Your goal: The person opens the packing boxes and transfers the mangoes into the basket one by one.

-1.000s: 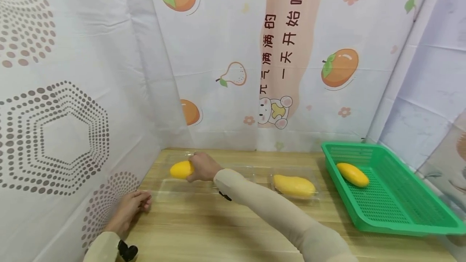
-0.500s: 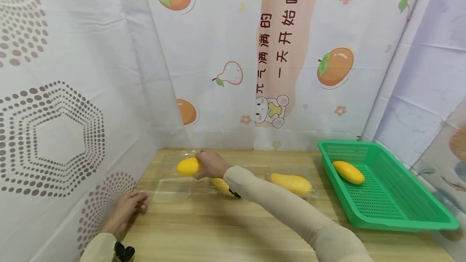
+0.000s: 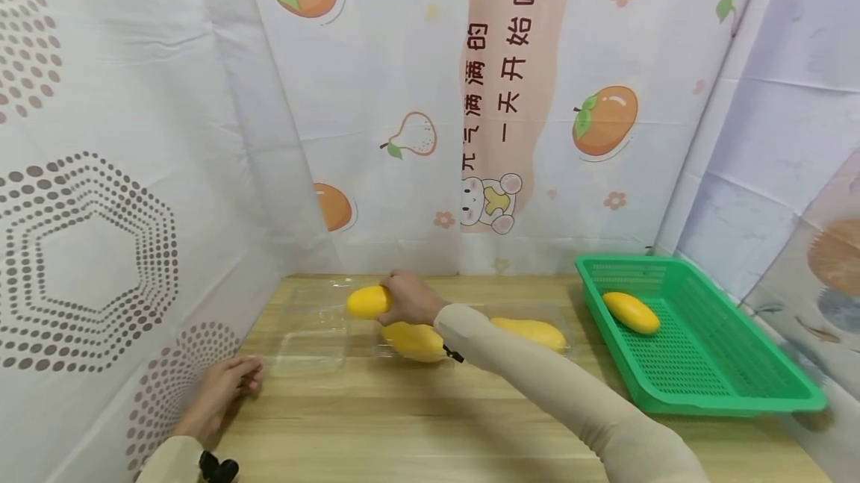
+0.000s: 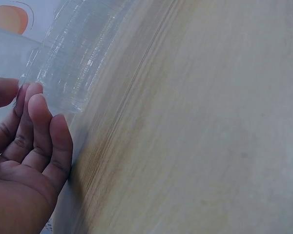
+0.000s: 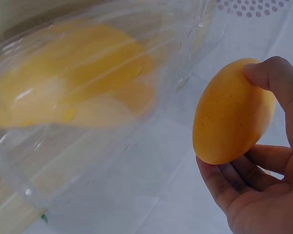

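Observation:
My right hand (image 3: pixel 411 299) holds a yellow mango (image 3: pixel 368 302) between thumb and fingers, raised above the clear plastic boxes. In the right wrist view the thumb (image 5: pixel 269 74) lies over the mango's top end and the fingertips support its lower end. Just below that hand, a second mango (image 3: pixel 413 341) sits in the middle clear box (image 5: pixel 156 114). The left clear box (image 3: pixel 310 352), with its lid raised behind, holds no fruit. My left hand (image 3: pixel 225 393) rests beside it at the table's left edge, fingers loosely bent, fingertips near the plastic in the left wrist view.
A third mango (image 3: pixel 531 334) lies in the right clear box, partly behind my right sleeve (image 3: pixel 537 363). A green basket (image 3: pixel 645 393) at the right has one mango (image 3: pixel 631 313) in it. Printed curtains (image 3: pixel 376 57) enclose the wooden table (image 3: pixel 403 431) at the back and sides.
My right hand has moved right and slightly up with the mango, away from the left box. The mango in the middle box has come into sight. My left hand stays beside the left box.

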A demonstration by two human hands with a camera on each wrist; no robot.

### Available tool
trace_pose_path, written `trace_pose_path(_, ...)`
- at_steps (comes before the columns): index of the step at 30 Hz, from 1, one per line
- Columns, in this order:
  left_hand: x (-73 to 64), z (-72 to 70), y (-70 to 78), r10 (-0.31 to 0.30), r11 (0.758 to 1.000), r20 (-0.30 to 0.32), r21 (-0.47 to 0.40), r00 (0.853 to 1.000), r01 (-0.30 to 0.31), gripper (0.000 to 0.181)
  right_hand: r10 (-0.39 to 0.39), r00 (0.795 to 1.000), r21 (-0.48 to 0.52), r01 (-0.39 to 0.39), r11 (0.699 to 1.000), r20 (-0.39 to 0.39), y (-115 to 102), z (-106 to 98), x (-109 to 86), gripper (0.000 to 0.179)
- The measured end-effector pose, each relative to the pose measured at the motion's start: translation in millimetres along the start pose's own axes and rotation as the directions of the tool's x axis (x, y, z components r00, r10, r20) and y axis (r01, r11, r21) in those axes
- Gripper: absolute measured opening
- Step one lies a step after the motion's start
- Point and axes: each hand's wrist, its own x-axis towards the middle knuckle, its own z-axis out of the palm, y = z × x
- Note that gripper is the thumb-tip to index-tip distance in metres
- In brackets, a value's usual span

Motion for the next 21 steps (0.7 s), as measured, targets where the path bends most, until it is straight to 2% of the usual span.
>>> trace_pose_path(7, 1.9, -1.9, 0.3, -0.02, 1.0, 0.009, 0.02, 1.0, 0.02, 0.026, 0.039, 0.999, 0.05, -0.039, 0.998, -0.006, 12, -10, -12.2, 0.052)
trace_pose_path(21, 2.3, -2.4, 1.5, -0.031, 0.999, 0.022, 0.029, 0.999, 0.03, 0.027, 0.1, 0.995, 0.053, -0.099, 0.994, -0.02, 38, -19, -33.5, 0.054)
